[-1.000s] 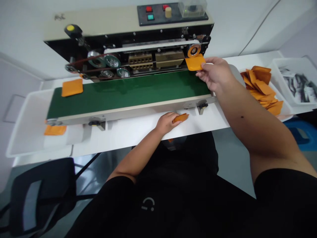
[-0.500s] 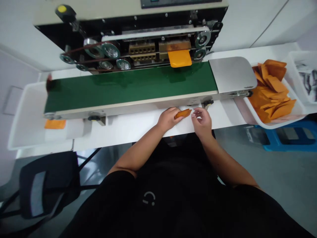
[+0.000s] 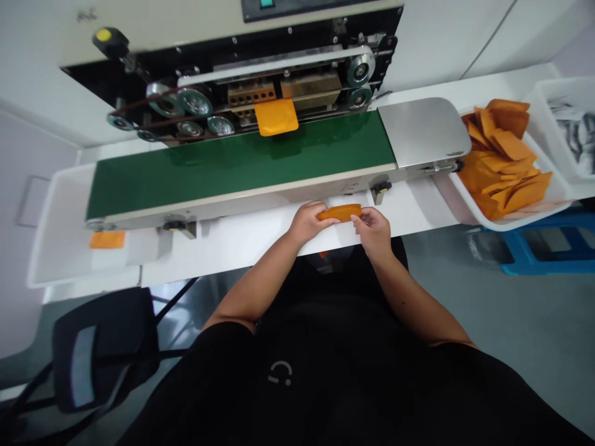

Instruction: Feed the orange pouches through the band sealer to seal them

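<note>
right hand (image 3: 374, 231) has reached orange packet (image 3: 341, 213), near table edge (image 3: 339, 239).

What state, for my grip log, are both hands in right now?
Left hand: closed, holding an orange pouch by its left end.
Right hand: closed, pinching the same orange pouch near its right end.

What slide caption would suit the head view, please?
Both hands hold orange packaging in front of a green belt.

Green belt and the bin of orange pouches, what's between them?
A flat metal plate, in the head view: it sits between the right end of the green belt and the bin of orange pouches.
</note>
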Available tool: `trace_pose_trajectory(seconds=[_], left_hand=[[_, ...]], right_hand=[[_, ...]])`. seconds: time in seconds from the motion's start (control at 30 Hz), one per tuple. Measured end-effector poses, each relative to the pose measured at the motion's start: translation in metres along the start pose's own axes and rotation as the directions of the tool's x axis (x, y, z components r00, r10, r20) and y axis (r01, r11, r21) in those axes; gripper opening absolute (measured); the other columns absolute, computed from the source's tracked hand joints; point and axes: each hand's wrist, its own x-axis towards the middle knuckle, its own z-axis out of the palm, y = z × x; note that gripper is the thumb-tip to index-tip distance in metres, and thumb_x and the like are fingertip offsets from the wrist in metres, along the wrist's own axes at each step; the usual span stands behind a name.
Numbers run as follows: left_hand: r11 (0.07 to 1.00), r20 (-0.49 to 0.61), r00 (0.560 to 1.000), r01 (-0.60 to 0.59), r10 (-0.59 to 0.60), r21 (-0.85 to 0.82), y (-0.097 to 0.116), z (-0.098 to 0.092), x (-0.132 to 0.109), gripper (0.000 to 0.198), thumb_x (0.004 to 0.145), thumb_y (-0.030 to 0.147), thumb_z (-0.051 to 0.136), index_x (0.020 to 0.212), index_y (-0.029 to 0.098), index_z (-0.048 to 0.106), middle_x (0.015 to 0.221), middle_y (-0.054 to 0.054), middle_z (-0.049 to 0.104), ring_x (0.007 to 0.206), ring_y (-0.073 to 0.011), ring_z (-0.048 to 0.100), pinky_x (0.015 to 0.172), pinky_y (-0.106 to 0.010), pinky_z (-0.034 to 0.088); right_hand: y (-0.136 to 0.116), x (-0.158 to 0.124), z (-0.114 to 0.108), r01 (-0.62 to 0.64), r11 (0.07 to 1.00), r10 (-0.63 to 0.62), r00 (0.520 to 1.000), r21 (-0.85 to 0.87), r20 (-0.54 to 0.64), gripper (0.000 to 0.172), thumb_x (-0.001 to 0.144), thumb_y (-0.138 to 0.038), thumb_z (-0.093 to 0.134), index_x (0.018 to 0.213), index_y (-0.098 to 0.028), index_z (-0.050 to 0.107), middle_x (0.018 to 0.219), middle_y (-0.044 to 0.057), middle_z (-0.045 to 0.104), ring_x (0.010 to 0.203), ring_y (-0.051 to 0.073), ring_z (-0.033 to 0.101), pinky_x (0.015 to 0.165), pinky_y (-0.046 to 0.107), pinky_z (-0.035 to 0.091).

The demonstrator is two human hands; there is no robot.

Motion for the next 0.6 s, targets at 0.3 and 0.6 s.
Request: trace_pose_trajectory(seconds=[0.3,0.6], left_hand=[[1.0,0.039,0.999,-0.008,0.008,0.016,-0.002,0.001,0.001,0.04,0.093,0.055,0.073,0.076,0.02,0.064,0.076,-0.001,0.064,0.074,-0.0176,0.058,0.069,-0.03,0.045],[0.999,0.046,0.998,-0.041,0.041,0.002,-0.007,0.004,0.0,0.037,0.094,0.053,0.073,0.08,0.019,0.066,0.08,-0.002,0.065,0.078,-0.0182,0.06,0.071,-0.03,0.043]], right_hand=[[-0.118,0.067,-0.055,0.082,0.931,0.004,0.972,0.357,-0.234,0.022,0.094,-0.036,0.074,0.102,-0.022,0.059,0.059,-0.005,0.059,0.04,0.009,0.048,0.038,0.02,0.031],[-0.168,0.16,-0.074,-0.232,0.911,0.254,0.967,0.342,-0.021,0.023,0.1,0.0,0.045,0.09,-0.014,0.06,0.058,-0.002,0.057,0.041,0.005,0.049,0.041,0.014,0.033]])
